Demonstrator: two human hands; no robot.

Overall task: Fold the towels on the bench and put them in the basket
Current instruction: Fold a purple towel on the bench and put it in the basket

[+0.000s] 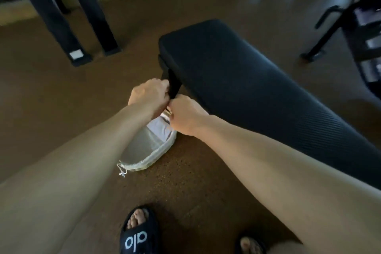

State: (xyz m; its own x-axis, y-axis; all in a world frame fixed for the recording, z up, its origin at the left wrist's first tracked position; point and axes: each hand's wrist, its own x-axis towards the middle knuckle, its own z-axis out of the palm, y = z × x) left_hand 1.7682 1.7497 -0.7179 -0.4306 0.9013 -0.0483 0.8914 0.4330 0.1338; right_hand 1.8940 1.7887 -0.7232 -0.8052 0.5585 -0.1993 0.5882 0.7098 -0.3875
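Nearest, our sandals (pixel 137 233) on the floor (pixel 195 181). Then the basket (pixel 148 150), a pale mesh one on the floor just beside the worktop (pixel 237 72) end. A folded towel (pixel 157 128) sits in it. Left hand (pixel 149 94) and right hand (pixel 183 115) both curl around the towel's top edge, pushing it in. Worktop shows no towels, so we judge the task nearly done. Open floor left; rack legs (pixel 82 27) farther off.
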